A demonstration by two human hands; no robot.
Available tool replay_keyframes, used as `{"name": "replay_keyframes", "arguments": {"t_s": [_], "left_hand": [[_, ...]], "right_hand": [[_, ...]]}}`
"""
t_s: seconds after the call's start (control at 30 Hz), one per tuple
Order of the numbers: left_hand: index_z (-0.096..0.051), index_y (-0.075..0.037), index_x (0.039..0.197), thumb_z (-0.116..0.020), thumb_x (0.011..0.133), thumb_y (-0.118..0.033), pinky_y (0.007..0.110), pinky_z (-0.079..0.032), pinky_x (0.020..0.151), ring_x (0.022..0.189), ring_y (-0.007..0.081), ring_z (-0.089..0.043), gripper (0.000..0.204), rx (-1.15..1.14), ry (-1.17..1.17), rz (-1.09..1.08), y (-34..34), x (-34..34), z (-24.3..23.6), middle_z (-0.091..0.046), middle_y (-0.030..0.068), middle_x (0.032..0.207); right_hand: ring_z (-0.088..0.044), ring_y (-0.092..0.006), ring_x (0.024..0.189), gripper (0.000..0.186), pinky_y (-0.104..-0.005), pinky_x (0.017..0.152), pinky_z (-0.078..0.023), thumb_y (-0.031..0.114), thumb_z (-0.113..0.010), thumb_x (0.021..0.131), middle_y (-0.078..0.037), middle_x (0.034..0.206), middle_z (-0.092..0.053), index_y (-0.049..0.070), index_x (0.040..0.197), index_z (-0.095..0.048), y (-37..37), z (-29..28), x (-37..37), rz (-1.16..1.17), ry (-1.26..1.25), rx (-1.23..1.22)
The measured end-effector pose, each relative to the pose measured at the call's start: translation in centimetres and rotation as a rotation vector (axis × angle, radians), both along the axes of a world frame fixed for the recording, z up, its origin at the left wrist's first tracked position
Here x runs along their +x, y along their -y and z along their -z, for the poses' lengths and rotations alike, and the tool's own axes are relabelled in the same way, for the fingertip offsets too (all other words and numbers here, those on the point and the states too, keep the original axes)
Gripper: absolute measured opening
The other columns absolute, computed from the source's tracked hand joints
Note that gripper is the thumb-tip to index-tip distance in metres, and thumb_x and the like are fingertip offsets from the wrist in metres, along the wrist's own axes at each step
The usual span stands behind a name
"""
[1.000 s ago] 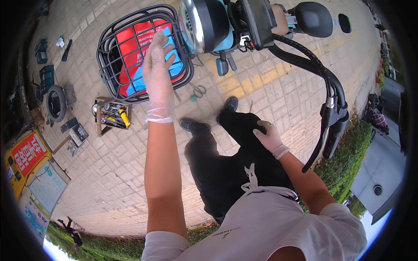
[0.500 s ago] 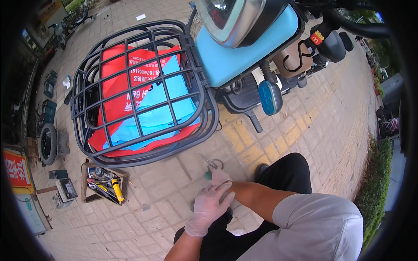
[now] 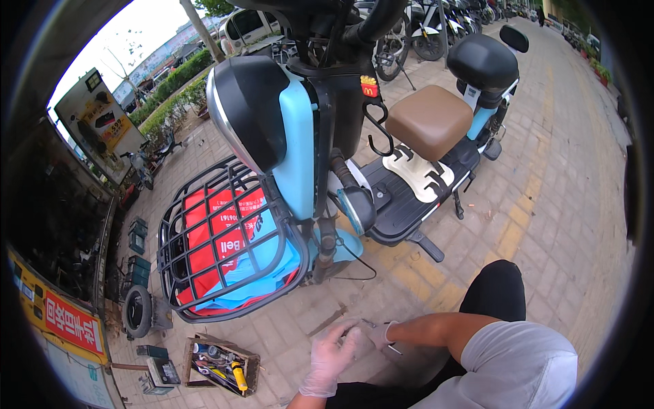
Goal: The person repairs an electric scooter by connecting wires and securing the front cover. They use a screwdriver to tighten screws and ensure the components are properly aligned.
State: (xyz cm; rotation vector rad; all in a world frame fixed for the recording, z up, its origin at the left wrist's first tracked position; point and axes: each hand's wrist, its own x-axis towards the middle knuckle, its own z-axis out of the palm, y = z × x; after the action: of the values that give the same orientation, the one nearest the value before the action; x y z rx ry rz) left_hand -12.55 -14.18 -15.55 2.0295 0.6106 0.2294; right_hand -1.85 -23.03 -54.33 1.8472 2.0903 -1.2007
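Observation:
My left hand (image 3: 332, 354), in a thin see-through glove, hovers low in front of me, its fingers loosely bent and apart with nothing visible in them. Just right of it is my right hand (image 3: 379, 334), also gloved, its fingers closed and partly hidden behind the left. A thin metal rod end (image 3: 395, 350) sticks out below the right hand; the rest of that thing is covered. Beyond both hands stands a light-blue electric scooter (image 3: 298, 146) with a black wire basket (image 3: 235, 310) at its front. Red and light-blue bags (image 3: 204, 235) lie inside the basket.
An open tool box (image 3: 253, 382) with hand tools and a yellow-handled tool (image 3: 238, 375) sits on the paving at left. Behind it are a loose tyre (image 3: 138, 310) and several dark batteries (image 3: 138, 232). The scooter's side stand (image 3: 428, 247) juts toward my knee.
The view has lifted and swung, so the whole scooter shows. Scissors visible by the right hand before no longer show clearly. My hands stay close together, the left still beside the right.

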Motion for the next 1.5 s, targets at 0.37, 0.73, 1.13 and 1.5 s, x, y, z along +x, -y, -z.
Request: {"name": "replay_keyframes", "arguments": {"t_s": [0.37, 0.73, 1.13, 1.5], "left_hand": [[-0.049, 0.004, 0.146, -0.075, 0.09, -0.023, 0.037, -0.042, 0.111, 0.126, 0.0238, -0.057, 0.067, 0.054, 1.021, -0.184, -4.9, 6.3, -16.0, -0.057, 0.0164, 0.142], [-0.032, -0.014, 0.159, -0.074, 0.089, -0.054, 0.065, -0.018, 0.118, 0.149, 0.0319, -0.033, 0.091, -0.118, 0.862, -0.238, -8.7, 16.5, -22.1, -0.037, 0.0107, 0.161], [-0.054, -0.01, 0.143, -0.083, 0.081, -0.053, 0.054, -0.05, 0.102, 0.122, 0.0246, -0.063, 0.081, -0.327, 0.86, -0.172, -10.5, 17.8, -23.2, -0.063, 0.0091, 0.135], [-0.017, 0.006, 0.16, -0.086, 0.076, -0.045, 0.036, -0.042, 0.109, 0.131, 0.0265, -0.053, 0.12, -0.299, 0.847, -0.115, -10.7, 16.9, -23.8, -0.048, 0.0257, 0.147]], "right_hand": [[-0.066, -0.0153, 0.085, 0.052, -0.0308, 0.068, -0.058, 0.013, -0.074, 0.086, -0.009, 0.106, -0.065, 0.001, 0.132, -0.054, 8.2, -49.2, 20.9, 0.564, -0.911, 0.245], [-0.056, -0.0093, 0.057, 0.046, -0.0254, 0.049, -0.045, 0.019, -0.076, 0.093, -0.003, 0.082, -0.06, 0.0, 0.126, -0.051, -0.3, -55.3, 26.8, 1.126, -1.462, 1.709], [-0.054, -0.0102, 0.061, 0.048, -0.0278, 0.052, -0.045, 0.015, -0.072, 0.095, -0.005, 0.088, -0.06, -0.002, 0.133, -0.047, -3.4, -55.8, 24.4, 0.969, -1.568, 1.591], [-0.058, -0.014, 0.086, 0.031, -0.0313, 0.078, -0.05, 0.017, -0.069, 0.098, -0.003, 0.103, -0.065, 0.008, 0.125, -0.058, -3.7, -54.1, 24.5, 1.07, -1.581, 1.552]]}}
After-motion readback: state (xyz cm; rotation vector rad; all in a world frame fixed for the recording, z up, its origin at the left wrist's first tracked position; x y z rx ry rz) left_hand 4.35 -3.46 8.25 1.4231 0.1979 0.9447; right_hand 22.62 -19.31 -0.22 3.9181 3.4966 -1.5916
